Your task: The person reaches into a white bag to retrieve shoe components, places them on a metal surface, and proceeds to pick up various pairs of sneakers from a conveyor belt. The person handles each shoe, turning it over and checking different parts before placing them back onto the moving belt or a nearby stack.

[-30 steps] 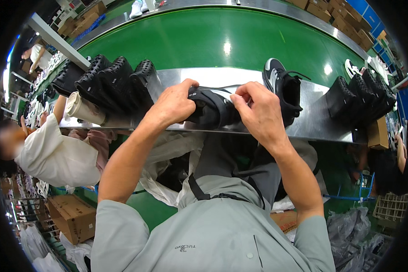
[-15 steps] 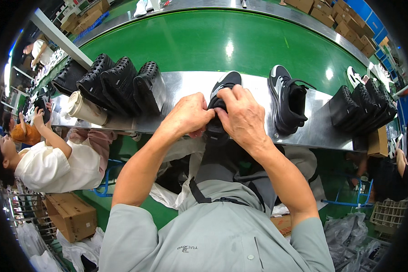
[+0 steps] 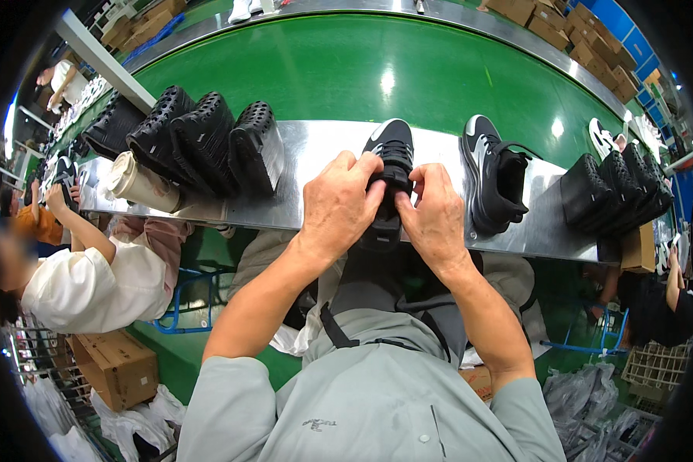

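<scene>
A black sneaker (image 3: 395,146) with a grey toe cap lies on the metal bench in front of me, toe pointing away. My left hand (image 3: 337,196) pinches the left side of its tongue and opening between thumb and fingers. On the opposite side my right hand (image 3: 435,215) grips the opening's edge, fingers bent and thumb inward. Part of the shoe's collar is hidden between the hands. Just to the right stands a second black sneaker (image 3: 500,181) with grey-white sides, untouched, a lace end trailing over its rim.
Tall black pieces with rows of holes (image 3: 254,146) stand at the left beside a lidded paper cup (image 3: 138,183). Similar black pieces (image 3: 589,189) stand at the bench's (image 3: 543,223) right end. A co-worker in white (image 3: 104,281) sits at left. Beyond lies a green surface (image 3: 323,77).
Both hands have shifted slightly on the sneaker and drawn apart, so its laces and tongue show more. The right hand has moved from on top of the tongue to the right side.
</scene>
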Available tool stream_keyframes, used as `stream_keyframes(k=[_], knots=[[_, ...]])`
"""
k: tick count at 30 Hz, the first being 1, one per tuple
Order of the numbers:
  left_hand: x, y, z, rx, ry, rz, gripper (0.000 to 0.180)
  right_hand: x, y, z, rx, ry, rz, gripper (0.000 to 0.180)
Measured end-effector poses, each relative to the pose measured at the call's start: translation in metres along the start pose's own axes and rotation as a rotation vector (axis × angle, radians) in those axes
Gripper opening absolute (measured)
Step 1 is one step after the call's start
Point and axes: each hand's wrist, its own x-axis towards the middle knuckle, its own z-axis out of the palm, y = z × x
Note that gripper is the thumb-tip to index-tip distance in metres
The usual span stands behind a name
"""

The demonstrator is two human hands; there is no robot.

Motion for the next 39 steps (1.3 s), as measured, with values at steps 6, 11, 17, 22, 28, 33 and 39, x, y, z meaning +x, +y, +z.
stream_keyframes(k=[6,11,17,22,28,33,39], knots=[[0.002,-0.006,0.011,-0.036,0.139,0.091,0.016,0.0,0.007,0.003,0.03,-0.049,0.161,0.027],[0.021,0.004,-0.004,0.012,-0.023,0.356,0.02,0.008,0.002,-0.003,0.003,-0.08,0.095,0.029],[0.021,0.0,-0.003,-0.077,-0.01,0.259,0.016,0.002,0.009,0.0,0.111,-0.106,0.268,0.028],[0.004,0.032,-0.021,0.001,0.01,0.159,0.027,-0.002,0.012,0.0,0.135,-0.072,0.28,0.029],[-0.024,0.025,-0.02,-0.11,-0.376,0.161,0.037,0.002,-0.004,0.011,0.01,-0.032,0.319,0.026],[-0.017,0.026,-0.022,-0.043,-0.317,0.124,0.039,-0.004,-0.008,-0.012,-0.088,-0.167,0.105,0.024],[0.008,0.073,-0.027,0.107,-0.17,0.231,0.036,-0.012,0.036,-0.14,-0.039,0.51,0.355,0.016]])
